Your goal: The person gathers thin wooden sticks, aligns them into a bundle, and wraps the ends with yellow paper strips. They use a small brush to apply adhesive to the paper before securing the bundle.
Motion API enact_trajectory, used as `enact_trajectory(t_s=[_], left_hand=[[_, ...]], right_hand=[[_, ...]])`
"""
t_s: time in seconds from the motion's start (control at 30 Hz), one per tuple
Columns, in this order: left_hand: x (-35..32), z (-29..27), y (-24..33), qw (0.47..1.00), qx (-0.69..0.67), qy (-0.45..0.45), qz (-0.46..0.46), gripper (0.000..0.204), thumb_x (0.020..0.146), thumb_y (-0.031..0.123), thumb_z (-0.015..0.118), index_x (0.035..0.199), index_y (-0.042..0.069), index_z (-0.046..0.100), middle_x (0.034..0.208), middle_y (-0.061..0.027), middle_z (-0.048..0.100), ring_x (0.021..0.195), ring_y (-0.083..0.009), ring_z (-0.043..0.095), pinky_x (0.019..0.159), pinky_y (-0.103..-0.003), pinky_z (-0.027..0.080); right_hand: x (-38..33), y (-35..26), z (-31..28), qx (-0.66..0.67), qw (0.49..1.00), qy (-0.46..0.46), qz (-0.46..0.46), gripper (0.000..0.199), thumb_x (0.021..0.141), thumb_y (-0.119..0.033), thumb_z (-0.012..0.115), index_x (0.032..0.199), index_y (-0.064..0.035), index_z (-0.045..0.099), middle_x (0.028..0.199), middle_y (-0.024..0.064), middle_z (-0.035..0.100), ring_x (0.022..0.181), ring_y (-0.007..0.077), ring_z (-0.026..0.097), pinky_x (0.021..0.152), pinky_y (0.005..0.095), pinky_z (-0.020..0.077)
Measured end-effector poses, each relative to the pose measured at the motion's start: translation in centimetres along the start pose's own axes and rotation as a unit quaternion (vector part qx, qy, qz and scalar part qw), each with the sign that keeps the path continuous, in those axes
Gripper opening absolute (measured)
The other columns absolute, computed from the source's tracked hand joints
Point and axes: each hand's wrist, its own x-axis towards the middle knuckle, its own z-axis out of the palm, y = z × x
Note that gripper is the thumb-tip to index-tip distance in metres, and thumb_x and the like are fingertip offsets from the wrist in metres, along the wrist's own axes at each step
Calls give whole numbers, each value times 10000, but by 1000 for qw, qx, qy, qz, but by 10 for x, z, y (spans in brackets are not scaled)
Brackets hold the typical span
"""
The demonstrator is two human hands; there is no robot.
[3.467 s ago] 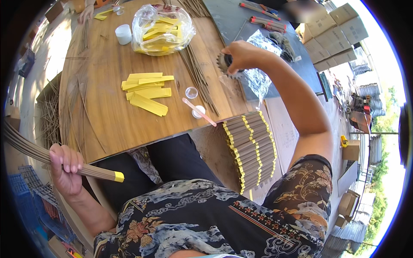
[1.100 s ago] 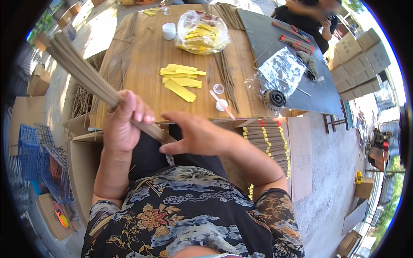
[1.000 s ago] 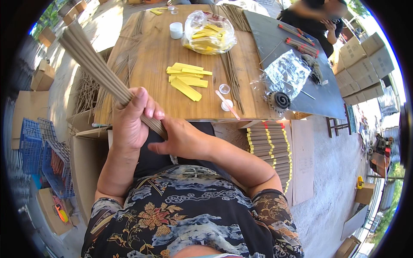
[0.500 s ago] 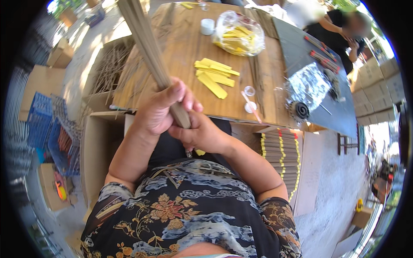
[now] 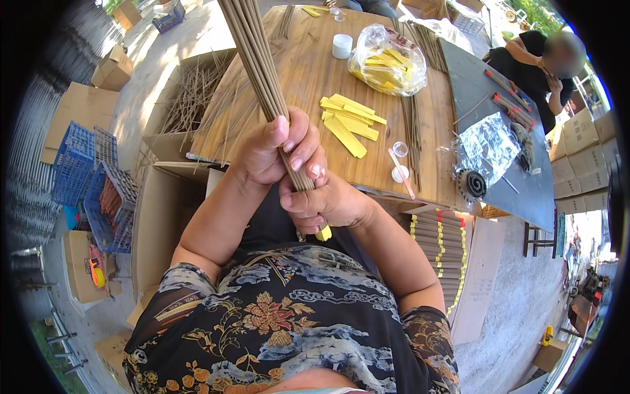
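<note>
A long bundle of thin brown incense sticks (image 5: 254,59) slants up and away from my body to the upper left. My left hand (image 5: 272,148) is wrapped round it above, thumb along the side. Just below, my right hand (image 5: 325,205) grips the same bundle near its lower end, the two hands almost touching. A yellow tip (image 5: 323,233) pokes out beneath the right hand. On the wooden table beyond the hands lies a loose pile of yellow paper strips (image 5: 348,125).
A clear plastic bag (image 5: 388,60) of yellow strips and a white tub (image 5: 342,46) are further back. Wrapped bundles (image 5: 433,256) are stacked at right under the table edge. Open cardboard box (image 5: 157,230) is at left. A person (image 5: 541,65) sits beyond the grey table (image 5: 472,85).
The bundle has shifted slightly right and looks sharper, its sticks now distinct. More of the yellow tip shows below my right hand. The whole view has shifted a little.
</note>
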Motion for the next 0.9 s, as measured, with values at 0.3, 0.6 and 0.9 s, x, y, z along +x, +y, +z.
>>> enact_trajectory(t_s=[0.3, 0.6, 0.9], left_hand=[[15, 8, 4, 995, 42, -10, 85, 484, 808, 516, 514, 926, 47, 517, 879, -146, 583, 941, -307, 559, 836, -440, 448], [-1, 15, 14, 929, 207, 258, 169, 367, 874, 305, 507, 1112, 27, 484, 888, -111, 581, 878, -250, 551, 820, -379, 442], [6, 28, 10, 916, 144, 347, 141, 183, 822, 200, 607, 895, 47, 537, 541, 22, 402, 471, -93, 421, 465, -237, 367]], right_hand=[[0, -7, 2, -44, 999, 6, -9, 131, 845, -143, 566, 800, -66, 470, 523, -25, 378, 412, 76, 379, 399, 228, 349], [15, 9, -14, -479, 776, 351, -210, 207, 827, -174, 572, 819, 9, 474, 567, 128, 473, 510, 180, 484, 507, 333, 421], [12, 5, -3, -408, 876, 227, -119, 150, 856, -157, 548, 794, -48, 465, 603, -4, 471, 478, 78, 461, 438, 227, 377]])
